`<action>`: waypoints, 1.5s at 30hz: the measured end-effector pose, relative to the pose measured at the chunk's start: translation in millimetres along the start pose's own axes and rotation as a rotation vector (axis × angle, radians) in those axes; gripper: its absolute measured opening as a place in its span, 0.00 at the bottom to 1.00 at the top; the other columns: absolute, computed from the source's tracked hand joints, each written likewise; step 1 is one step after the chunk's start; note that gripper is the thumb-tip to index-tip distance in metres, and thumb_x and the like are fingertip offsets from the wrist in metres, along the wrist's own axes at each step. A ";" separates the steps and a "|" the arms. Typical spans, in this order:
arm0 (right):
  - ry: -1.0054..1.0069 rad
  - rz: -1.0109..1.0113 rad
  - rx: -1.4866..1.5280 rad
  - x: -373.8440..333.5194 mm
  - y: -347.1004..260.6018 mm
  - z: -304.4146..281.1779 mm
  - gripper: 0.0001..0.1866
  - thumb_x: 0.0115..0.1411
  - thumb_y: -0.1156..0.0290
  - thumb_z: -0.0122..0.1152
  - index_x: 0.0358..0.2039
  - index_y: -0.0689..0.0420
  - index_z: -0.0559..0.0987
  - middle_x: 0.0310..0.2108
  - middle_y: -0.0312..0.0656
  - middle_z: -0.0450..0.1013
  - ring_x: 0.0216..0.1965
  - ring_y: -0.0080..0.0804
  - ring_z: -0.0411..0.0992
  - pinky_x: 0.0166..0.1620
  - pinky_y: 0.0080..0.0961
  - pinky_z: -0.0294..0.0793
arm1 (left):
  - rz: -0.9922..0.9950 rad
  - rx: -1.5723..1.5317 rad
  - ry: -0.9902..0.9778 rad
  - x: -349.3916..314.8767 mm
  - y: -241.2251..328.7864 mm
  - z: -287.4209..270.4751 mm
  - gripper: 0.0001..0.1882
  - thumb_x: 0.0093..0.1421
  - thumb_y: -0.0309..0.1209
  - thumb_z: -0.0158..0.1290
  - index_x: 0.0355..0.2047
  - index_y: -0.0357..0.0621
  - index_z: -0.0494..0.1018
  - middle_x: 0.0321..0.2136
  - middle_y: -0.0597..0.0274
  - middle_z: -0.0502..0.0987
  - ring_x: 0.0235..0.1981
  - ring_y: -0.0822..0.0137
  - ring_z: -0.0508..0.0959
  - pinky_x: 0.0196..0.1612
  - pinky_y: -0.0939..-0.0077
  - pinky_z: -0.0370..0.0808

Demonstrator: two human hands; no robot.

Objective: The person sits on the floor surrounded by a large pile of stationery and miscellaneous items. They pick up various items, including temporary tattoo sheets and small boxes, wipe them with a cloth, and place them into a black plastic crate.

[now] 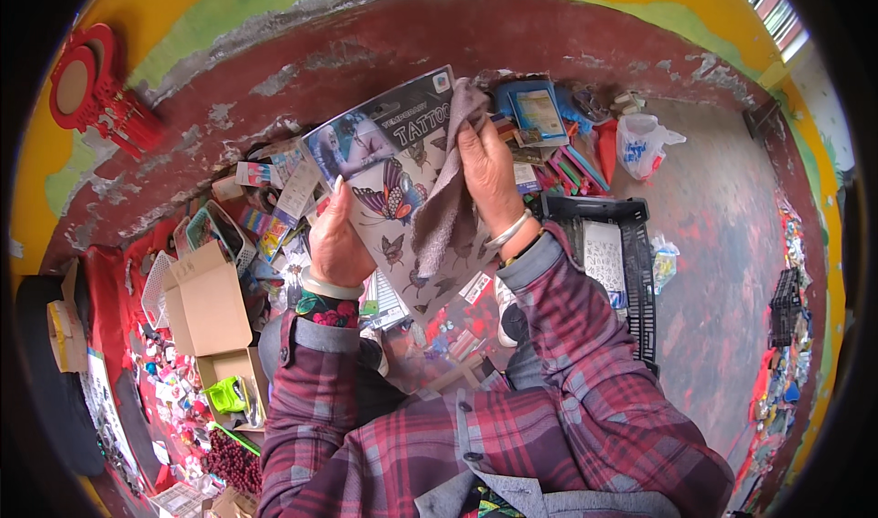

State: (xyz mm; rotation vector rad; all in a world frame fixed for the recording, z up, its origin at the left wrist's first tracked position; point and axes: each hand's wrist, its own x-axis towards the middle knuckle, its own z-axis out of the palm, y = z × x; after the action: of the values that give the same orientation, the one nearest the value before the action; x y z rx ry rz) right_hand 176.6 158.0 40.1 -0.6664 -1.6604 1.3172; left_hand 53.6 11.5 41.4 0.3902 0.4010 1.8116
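My left hand grips the left edge of a flat butterfly tattoo sheet, its thumb lying on the front. The sheet is tilted, with a dark printed header and a photo at its top and several butterflies below. In my right hand is a greyish-purple cloth, pinched near its upper end and hanging down over the sheet's right side. The cloth lies against the sheet's face and covers part of the print. Whether my right fingers also hold the sheet's edge behind the cloth is hidden.
A black plastic crate holding white printed sheets stands right of my legs. To the left is an open cardboard box among many small goods. A white plastic bag and packets lie by the red wall.
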 end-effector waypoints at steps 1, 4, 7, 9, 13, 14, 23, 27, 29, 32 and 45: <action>-0.027 0.021 0.166 1.6 2.4 0.5 0.17 0.62 0.61 0.51 0.44 0.62 0.71 0.38 0.43 0.73 0.39 0.33 0.70 0.44 0.20 0.64 | 0.008 0.011 -0.001 0.8 0.6 -3.5 0.23 0.65 0.41 0.36 0.55 0.37 0.59 0.49 0.51 0.70 0.48 0.55 0.72 0.53 0.60 0.67; -0.116 0.054 0.452 2.2 4.2 -2.3 0.13 0.61 0.67 0.54 0.41 0.63 0.72 0.34 0.31 0.70 0.36 0.15 0.64 0.42 0.15 0.63 | 0.062 0.075 0.033 7.0 0.3 -18.2 0.23 0.65 0.41 0.36 0.54 0.36 0.60 0.50 0.50 0.69 0.49 0.55 0.71 0.54 0.60 0.65; -0.228 0.125 0.413 7.5 10.0 -8.4 0.12 0.60 0.68 0.54 0.40 0.63 0.72 0.34 0.32 0.71 0.36 0.17 0.65 0.42 0.15 0.63 | 0.031 0.045 0.072 7.8 2.4 -15.4 0.23 0.65 0.41 0.36 0.53 0.37 0.61 0.49 0.50 0.69 0.49 0.55 0.71 0.54 0.60 0.65; -0.298 0.202 0.418 8.7 17.4 -10.4 0.10 0.59 0.71 0.55 0.39 0.64 0.73 0.33 0.33 0.72 0.35 0.16 0.65 0.41 0.16 0.65 | 0.044 -0.044 0.042 8.4 5.5 -14.9 0.22 0.66 0.40 0.36 0.53 0.37 0.61 0.50 0.50 0.69 0.50 0.55 0.70 0.55 0.58 0.64; -0.420 0.254 0.244 5.2 27.1 -16.2 0.11 0.59 0.72 0.56 0.40 0.64 0.73 0.35 0.33 0.72 0.35 0.16 0.68 0.40 0.15 0.68 | 0.181 -0.110 0.018 14.4 27.3 -36.2 0.22 0.66 0.39 0.35 0.54 0.37 0.61 0.52 0.50 0.67 0.52 0.54 0.68 0.57 0.57 0.62; -0.450 0.258 0.248 5.3 28.4 -15.5 0.11 0.58 0.73 0.56 0.41 0.64 0.73 0.35 0.33 0.72 0.35 0.16 0.68 0.40 0.15 0.68 | 0.211 -0.124 0.032 14.0 33.3 -38.5 0.22 0.66 0.38 0.35 0.54 0.37 0.61 0.52 0.51 0.67 0.52 0.54 0.68 0.57 0.56 0.61; -0.524 0.494 0.450 7.0 20.1 -31.5 0.15 0.55 0.78 0.56 0.44 0.66 0.71 0.39 0.38 0.73 0.39 0.23 0.72 0.43 0.19 0.71 | 0.349 -0.179 0.023 9.6 56.4 -49.1 0.22 0.65 0.37 0.38 0.55 0.36 0.60 0.53 0.51 0.66 0.54 0.55 0.66 0.58 0.55 0.59; -0.414 0.472 0.583 4.2 20.4 -26.9 0.12 0.54 0.79 0.56 0.40 0.64 0.74 0.36 0.36 0.73 0.37 0.21 0.70 0.45 0.17 0.66 | 0.463 -0.149 0.106 11.5 54.6 -39.7 0.24 0.63 0.39 0.43 0.54 0.37 0.61 0.52 0.54 0.68 0.54 0.56 0.66 0.58 0.56 0.59; -0.344 0.462 0.654 1.1 19.5 -23.2 0.13 0.54 0.79 0.55 0.41 0.63 0.74 0.37 0.38 0.74 0.38 0.23 0.71 0.46 0.19 0.66 | 0.461 -0.127 0.080 6.1 47.2 -28.4 0.32 0.55 0.46 0.53 0.53 0.36 0.62 0.49 0.55 0.68 0.52 0.57 0.66 0.57 0.59 0.59; -0.257 0.438 0.703 -1.3 25.8 -14.9 0.13 0.54 0.80 0.55 0.42 0.64 0.73 0.38 0.39 0.74 0.39 0.24 0.72 0.46 0.20 0.69 | 0.348 -0.139 0.125 8.1 34.4 -31.4 0.39 0.52 0.49 0.56 0.54 0.31 0.59 0.50 0.52 0.67 0.53 0.57 0.65 0.57 0.60 0.59; 0.132 0.055 0.398 6.4 5.1 -26.4 0.13 0.62 0.73 0.46 0.46 0.63 0.71 0.39 0.35 0.70 0.39 0.20 0.67 0.44 0.18 0.65 | 0.283 0.031 0.169 7.5 22.5 -33.0 0.19 0.60 0.29 0.43 0.50 0.35 0.64 0.46 0.52 0.71 0.47 0.57 0.73 0.51 0.60 0.68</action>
State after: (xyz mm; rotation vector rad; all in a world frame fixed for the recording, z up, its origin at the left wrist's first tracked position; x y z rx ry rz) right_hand 196.3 177.3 38.2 -0.5477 -1.2332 1.5512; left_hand 17.3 10.5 23.0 0.3283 0.5123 2.1251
